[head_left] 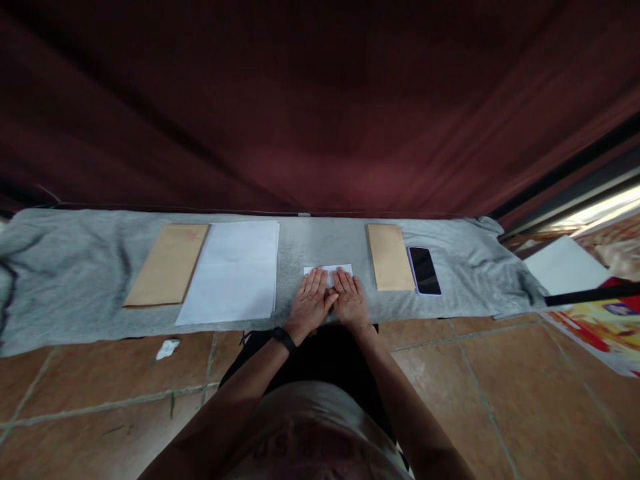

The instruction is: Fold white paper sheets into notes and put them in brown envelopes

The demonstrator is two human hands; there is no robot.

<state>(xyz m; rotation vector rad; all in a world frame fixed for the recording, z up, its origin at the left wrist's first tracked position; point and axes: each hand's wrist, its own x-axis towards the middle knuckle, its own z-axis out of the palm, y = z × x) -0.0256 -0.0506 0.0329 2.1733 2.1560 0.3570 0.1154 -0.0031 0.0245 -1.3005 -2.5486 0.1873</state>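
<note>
Against a dark red curtain, on the grey-clothed surface (75,267) at frame centre: left hand (310,303) and right hand (350,300) flat, fingers spread, grasping nothing, pressing the small folded white paper (327,272), long axis left-right, equally near both.

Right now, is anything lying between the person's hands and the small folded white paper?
No. The left hand and right hand lie flat on the folded white paper, with nothing visible in between.
</note>
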